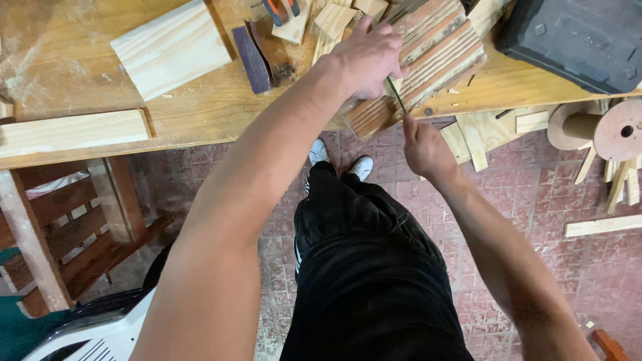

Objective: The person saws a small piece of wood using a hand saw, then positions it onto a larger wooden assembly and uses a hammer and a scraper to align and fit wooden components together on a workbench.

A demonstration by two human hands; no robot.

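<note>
At the desk [200, 117] edge, a ribbed reddish wood panel [428, 53] overhangs, long axis running diagonally away to the right. Left hand [368, 57] presses it down, fingers closed. Right hand [422, 144] is clamped on a thin dark rod [397, 95] angled against the panel's grooved edge. Pale offcuts [170, 47] lie nearby.

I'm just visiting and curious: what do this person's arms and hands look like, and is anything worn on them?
Both arms are bare from the upper arm down: no sleeves show. The left hand and the right hand wear no gloves, and no watch, ring or wristband can be seen. Lower down, the person wears black trousers and white shoes.
</note>
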